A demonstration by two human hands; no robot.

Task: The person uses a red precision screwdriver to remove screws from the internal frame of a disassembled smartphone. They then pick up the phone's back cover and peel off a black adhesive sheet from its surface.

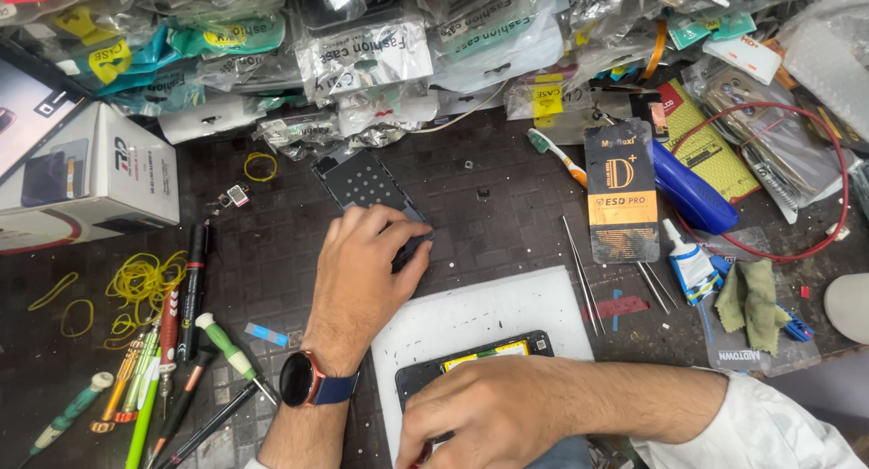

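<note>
Nearest to us, our right hand (493,415) presses down on the opened phone (475,365) — a black frame with a yellow strip showing inside, lying on the white mat (471,315). We pinch something red at the bottom edge, too cut off to identify. Our left hand (367,270), smartwatch (299,378) at the wrist, curls its fingers onto a dark back panel (362,179) further up the bench — its lower end is hidden beneath the fingers. Tweezers (579,270) lie just right of the mat.
</note>
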